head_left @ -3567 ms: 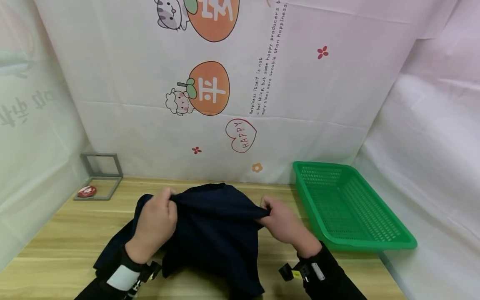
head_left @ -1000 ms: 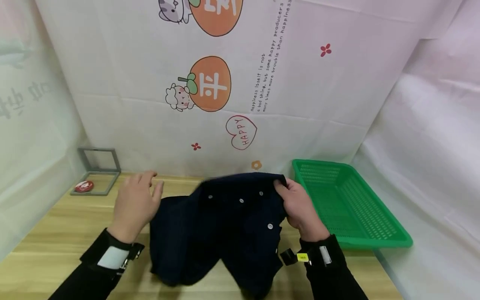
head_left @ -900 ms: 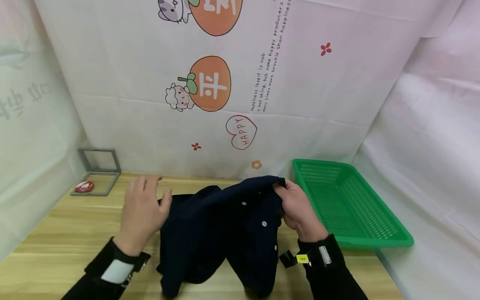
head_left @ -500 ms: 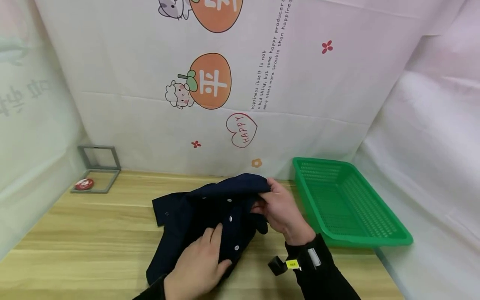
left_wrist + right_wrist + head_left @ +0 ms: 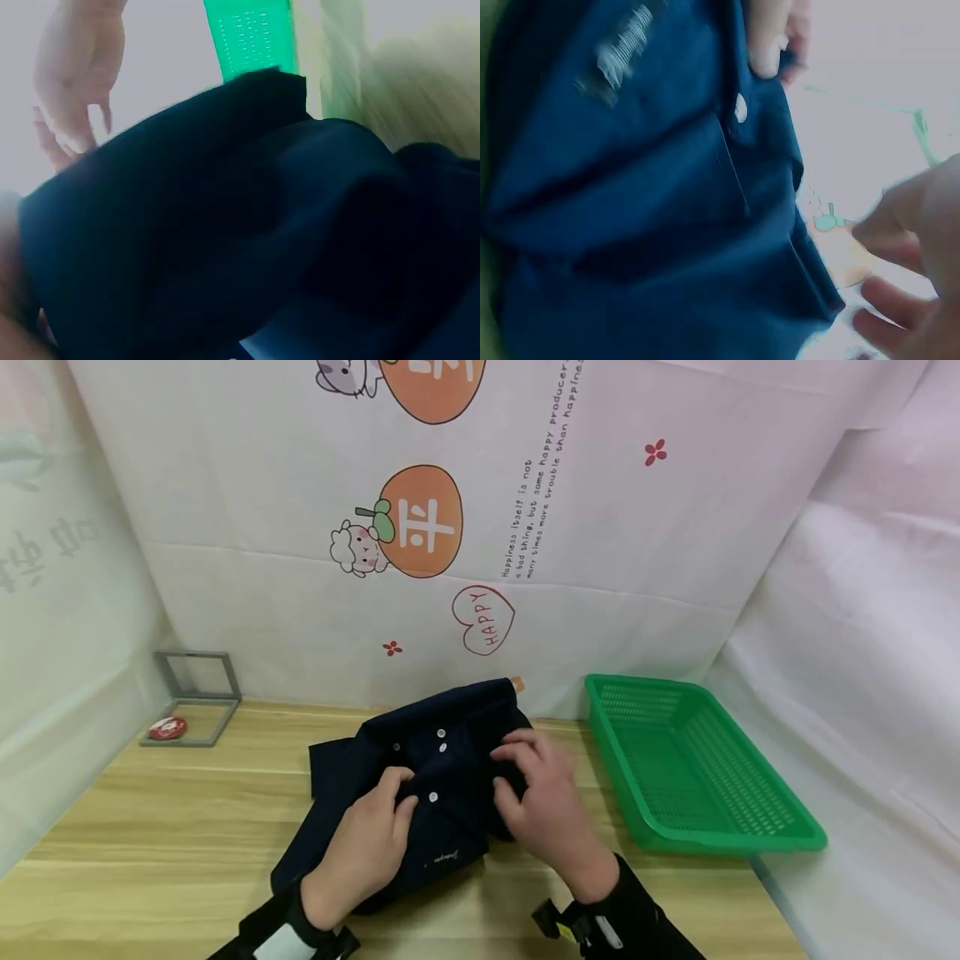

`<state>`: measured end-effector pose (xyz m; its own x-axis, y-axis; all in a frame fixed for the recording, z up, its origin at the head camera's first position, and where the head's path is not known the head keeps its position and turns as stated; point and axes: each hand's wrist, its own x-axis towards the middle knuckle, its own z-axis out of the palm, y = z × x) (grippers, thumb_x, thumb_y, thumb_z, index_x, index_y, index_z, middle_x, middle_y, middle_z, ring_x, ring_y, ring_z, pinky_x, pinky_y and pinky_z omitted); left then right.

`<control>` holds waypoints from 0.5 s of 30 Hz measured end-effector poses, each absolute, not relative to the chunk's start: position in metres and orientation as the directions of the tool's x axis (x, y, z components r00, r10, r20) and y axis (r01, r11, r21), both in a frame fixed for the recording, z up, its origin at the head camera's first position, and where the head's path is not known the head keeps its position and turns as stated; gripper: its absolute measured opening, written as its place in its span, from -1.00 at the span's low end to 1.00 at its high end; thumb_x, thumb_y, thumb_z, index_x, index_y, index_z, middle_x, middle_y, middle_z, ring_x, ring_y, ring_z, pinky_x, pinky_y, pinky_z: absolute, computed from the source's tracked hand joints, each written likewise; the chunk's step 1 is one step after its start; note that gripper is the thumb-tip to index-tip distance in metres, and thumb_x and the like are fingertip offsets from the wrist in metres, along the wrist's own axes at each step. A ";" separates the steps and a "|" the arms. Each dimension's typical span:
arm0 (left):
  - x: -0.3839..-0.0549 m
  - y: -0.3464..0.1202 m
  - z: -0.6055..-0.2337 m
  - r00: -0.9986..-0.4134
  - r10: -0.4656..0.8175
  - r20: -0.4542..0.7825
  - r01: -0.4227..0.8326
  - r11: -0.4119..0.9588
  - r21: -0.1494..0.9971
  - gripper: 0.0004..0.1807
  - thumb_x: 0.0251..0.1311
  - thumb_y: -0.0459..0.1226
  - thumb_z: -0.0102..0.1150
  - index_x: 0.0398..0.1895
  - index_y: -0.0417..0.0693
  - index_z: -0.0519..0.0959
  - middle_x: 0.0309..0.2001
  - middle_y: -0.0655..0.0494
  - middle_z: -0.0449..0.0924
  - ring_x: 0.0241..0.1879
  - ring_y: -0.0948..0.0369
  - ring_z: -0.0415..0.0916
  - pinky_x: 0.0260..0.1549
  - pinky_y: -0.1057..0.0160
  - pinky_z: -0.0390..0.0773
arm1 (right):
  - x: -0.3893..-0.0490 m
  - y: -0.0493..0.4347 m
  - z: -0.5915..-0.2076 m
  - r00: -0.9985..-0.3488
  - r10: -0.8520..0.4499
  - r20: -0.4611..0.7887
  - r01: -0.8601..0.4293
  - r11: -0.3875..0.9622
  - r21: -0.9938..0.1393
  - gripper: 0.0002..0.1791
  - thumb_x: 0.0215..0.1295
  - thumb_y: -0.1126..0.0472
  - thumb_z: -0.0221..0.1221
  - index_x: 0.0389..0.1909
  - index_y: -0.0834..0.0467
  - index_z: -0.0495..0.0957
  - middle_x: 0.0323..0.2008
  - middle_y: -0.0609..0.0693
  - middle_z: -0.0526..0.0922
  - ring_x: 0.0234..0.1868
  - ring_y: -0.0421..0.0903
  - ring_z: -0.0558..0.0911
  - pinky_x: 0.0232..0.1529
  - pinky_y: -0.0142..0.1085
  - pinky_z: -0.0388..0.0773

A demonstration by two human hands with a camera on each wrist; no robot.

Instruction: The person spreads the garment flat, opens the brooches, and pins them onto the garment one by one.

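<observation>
Garment: we have the dark navy shirt (image 5: 427,760) bunched on the wooden bench (image 5: 150,827), near its middle, with pale buttons showing along one edge and a small label low on the heap.
Left hand: our left hand (image 5: 367,847) curls its fingertips into a fold beside the buttons and pinches the cloth there.
Right hand: our right hand (image 5: 543,806) lies over the shirt's right side, fingers bent down onto the fabric; blur keeps us from telling whether it pinches or only presses.
Doing it well: we judge the fold goes best if we keep the buttoned edge straight, pull the layers flat before pressing, and move both hands evenly so nothing bunches underneath.
Nearby: a green basket (image 5: 697,768) stands just right of the shirt, apart from it.
Hard to make out: both wrist views are badly smeared, showing little but dark cloth. The sleeves and collar are buried in the heap, and our forearms run off the lower edge.
</observation>
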<state>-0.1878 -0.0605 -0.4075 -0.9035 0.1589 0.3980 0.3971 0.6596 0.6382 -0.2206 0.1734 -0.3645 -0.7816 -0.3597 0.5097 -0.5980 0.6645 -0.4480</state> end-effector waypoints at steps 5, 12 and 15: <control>-0.187 -0.061 -0.406 -0.885 0.152 0.439 0.433 0.614 0.660 -0.75 0.50 -0.35 0.00 0.17 -0.17 0.39 -0.59 0.28 0.25 -0.61 0.35 0.27 -0.58 0.29 0.38 | -0.224 0.162 -0.383 -0.879 -0.461 0.119 -0.455 0.740 -0.494 -0.12 0.25 0.05 0.37 0.49 0.21 0.17 0.36 0.14 0.34 0.33 0.07 0.38 0.22 0.00 0.40; -0.188 -0.062 -0.410 -0.872 0.156 0.465 0.463 0.571 0.678 -0.80 0.50 -0.34 0.00 0.11 -0.11 0.43 -0.58 0.30 0.27 -0.56 0.35 0.32 -0.54 0.29 0.40 | -0.234 0.152 -0.411 -0.858 -0.510 0.064 -0.452 0.688 -0.568 -0.37 0.36 0.20 0.24 0.38 0.22 0.27 0.02 0.02 0.63 0.04 -0.04 0.61 0.03 -0.09 0.53; -0.190 -0.064 -0.412 -0.864 0.159 0.478 0.477 0.565 0.673 -0.82 0.47 -0.35 0.04 0.07 -0.07 0.46 -0.61 0.33 0.26 -0.60 0.37 0.30 -0.57 0.31 0.38 | -0.236 0.152 -0.414 -0.859 -0.503 0.095 -0.459 0.675 -0.578 -0.57 0.35 0.31 0.12 0.23 0.17 0.43 -0.18 -0.10 0.64 -0.18 -0.14 0.62 -0.12 -0.17 0.54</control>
